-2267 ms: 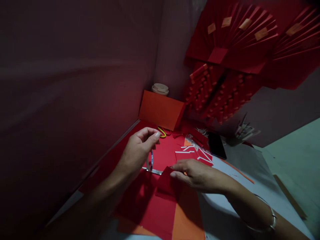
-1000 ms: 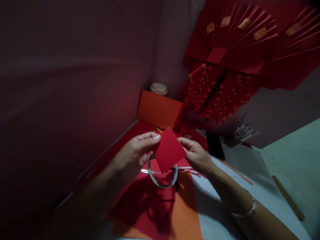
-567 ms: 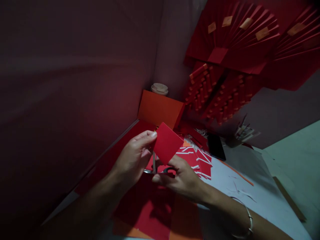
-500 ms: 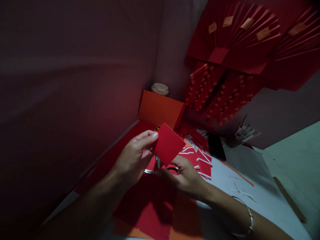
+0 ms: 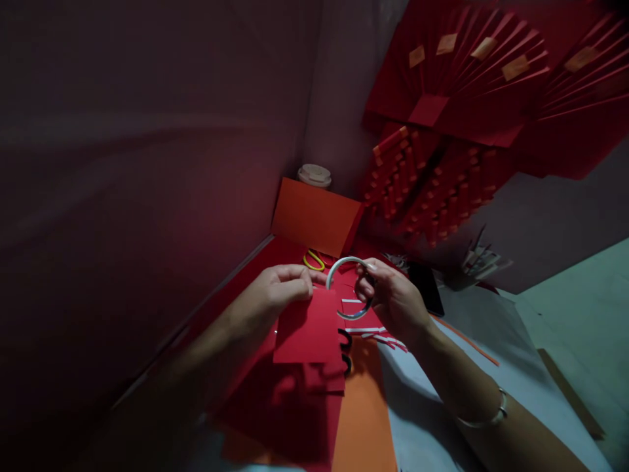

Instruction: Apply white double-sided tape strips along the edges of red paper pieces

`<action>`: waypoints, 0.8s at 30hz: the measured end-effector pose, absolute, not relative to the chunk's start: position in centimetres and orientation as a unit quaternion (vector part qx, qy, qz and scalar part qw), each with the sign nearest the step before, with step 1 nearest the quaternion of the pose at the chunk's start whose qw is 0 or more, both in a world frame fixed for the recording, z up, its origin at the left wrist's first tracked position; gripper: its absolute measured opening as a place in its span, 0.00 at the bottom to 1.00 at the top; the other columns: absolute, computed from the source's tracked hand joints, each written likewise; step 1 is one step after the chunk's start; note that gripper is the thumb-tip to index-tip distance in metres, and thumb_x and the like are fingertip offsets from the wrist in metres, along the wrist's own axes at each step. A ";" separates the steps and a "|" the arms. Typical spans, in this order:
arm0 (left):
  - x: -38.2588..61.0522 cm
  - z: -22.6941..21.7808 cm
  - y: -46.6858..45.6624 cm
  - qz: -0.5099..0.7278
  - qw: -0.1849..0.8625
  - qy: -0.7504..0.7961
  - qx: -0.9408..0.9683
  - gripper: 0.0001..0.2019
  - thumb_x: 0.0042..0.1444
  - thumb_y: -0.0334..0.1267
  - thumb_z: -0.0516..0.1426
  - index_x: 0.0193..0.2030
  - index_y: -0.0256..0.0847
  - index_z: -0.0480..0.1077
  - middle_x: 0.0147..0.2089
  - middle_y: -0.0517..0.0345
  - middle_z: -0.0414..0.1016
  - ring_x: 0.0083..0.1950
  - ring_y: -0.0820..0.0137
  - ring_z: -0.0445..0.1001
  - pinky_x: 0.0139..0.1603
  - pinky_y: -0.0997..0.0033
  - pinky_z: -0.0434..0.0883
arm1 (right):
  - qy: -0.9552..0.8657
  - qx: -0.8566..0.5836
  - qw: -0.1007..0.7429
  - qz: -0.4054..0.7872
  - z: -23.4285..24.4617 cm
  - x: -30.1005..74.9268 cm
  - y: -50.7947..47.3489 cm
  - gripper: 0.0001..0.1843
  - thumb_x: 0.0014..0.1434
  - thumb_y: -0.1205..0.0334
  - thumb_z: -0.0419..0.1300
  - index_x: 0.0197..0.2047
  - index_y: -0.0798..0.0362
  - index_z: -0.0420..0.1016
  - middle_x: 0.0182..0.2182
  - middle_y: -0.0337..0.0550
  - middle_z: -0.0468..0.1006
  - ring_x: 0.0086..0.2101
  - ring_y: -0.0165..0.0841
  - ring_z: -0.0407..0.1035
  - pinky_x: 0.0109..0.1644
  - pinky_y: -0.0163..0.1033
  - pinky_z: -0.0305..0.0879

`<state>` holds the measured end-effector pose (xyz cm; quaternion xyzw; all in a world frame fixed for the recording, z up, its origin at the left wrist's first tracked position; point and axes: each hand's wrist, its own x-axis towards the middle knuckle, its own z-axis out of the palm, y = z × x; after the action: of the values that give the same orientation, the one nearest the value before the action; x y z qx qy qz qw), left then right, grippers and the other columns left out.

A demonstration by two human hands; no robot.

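Big pleated red paper fans (image 5: 457,98) are hanging on the wall above a white table top (image 5: 491,347). A flat orange paper sheet (image 5: 363,419) is lying on the table among red sheets. The left hand (image 5: 280,295) is pinching the top edge of a square red paper piece (image 5: 307,328), which is hanging just above the table in front of the person. Just beside it, the right hand (image 5: 393,298) is gripping the right side of a thin silvery-white ring (image 5: 341,260), holding it upright. Black scissor handles (image 5: 345,347) are peeking out at the red piece's right edge.
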<state>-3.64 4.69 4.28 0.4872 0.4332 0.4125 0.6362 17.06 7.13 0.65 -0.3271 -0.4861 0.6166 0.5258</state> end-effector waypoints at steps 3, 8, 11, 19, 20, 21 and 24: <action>-3.4 3.8 4.8 0.388 0.638 0.434 0.504 0.06 0.40 0.35 0.58 0.19 0.38 0.66 0.34 0.55 0.76 0.23 0.76 0.59 0.24 0.74 0.55 | -0.508 -0.340 0.502 0.612 0.4 16.8 6.9 0.08 0.60 0.62 0.56 0.31 0.55 0.74 0.18 0.34 0.65 0.23 0.28 0.58 0.30 0.33 0.56; -3.4 2.9 5.1 0.445 0.577 0.465 0.502 0.08 0.44 0.35 0.58 0.20 0.37 0.64 0.39 0.56 0.75 0.28 0.75 0.66 0.29 0.74 0.60 | -0.549 -0.364 0.493 0.569 0.5 17.2 6.7 0.06 0.60 0.62 0.59 0.34 0.55 0.75 0.21 0.34 0.67 0.24 0.28 0.59 0.30 0.33 0.55; -3.5 2.7 4.9 0.476 0.519 0.479 0.524 0.10 0.49 0.39 0.60 0.23 0.38 0.65 0.40 0.56 0.75 0.34 0.72 0.69 0.36 0.72 0.64 | -0.611 -0.393 0.483 0.488 1.2 17.4 6.3 0.06 0.60 0.62 0.59 0.35 0.54 0.75 0.24 0.35 0.68 0.27 0.28 0.61 0.33 0.33 0.57; -3.4 2.8 4.8 0.438 0.561 0.462 0.530 0.09 0.49 0.40 0.63 0.34 0.40 0.69 0.26 0.61 0.71 0.28 0.72 0.67 0.30 0.74 0.62 | -0.646 -0.398 0.419 0.499 1.5 16.8 5.6 0.10 0.64 0.58 0.56 0.36 0.54 0.73 0.23 0.33 0.62 0.26 0.27 0.56 0.31 0.33 0.55; -3.4 2.8 4.9 0.433 0.564 0.462 0.530 0.10 0.49 0.40 0.63 0.35 0.40 0.69 0.26 0.62 0.70 0.27 0.73 0.66 0.29 0.75 0.61 | -0.646 -0.399 0.421 0.496 1.4 16.7 5.6 0.10 0.64 0.58 0.55 0.35 0.53 0.73 0.23 0.32 0.62 0.26 0.27 0.55 0.31 0.34 0.54; -3.4 2.7 4.9 0.430 0.567 0.462 0.530 0.10 0.49 0.40 0.63 0.36 0.39 0.69 0.25 0.62 0.70 0.27 0.74 0.64 0.28 0.75 0.60 | -0.652 -0.402 0.423 0.484 1.4 16.7 5.6 0.10 0.64 0.58 0.55 0.35 0.53 0.73 0.23 0.33 0.62 0.26 0.27 0.56 0.32 0.34 0.54; -3.3 2.7 4.8 0.429 0.566 0.465 0.529 0.10 0.49 0.39 0.63 0.35 0.38 0.70 0.24 0.64 0.67 0.25 0.76 0.61 0.27 0.77 0.57 | -0.686 -0.417 0.427 0.415 1.3 16.5 5.3 0.09 0.63 0.59 0.56 0.35 0.53 0.74 0.25 0.34 0.66 0.28 0.29 0.59 0.34 0.35 0.56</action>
<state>-3.28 4.82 2.66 0.5291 0.4646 0.4286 0.5661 16.53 5.34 1.28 -0.4174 -0.6864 0.4146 0.4275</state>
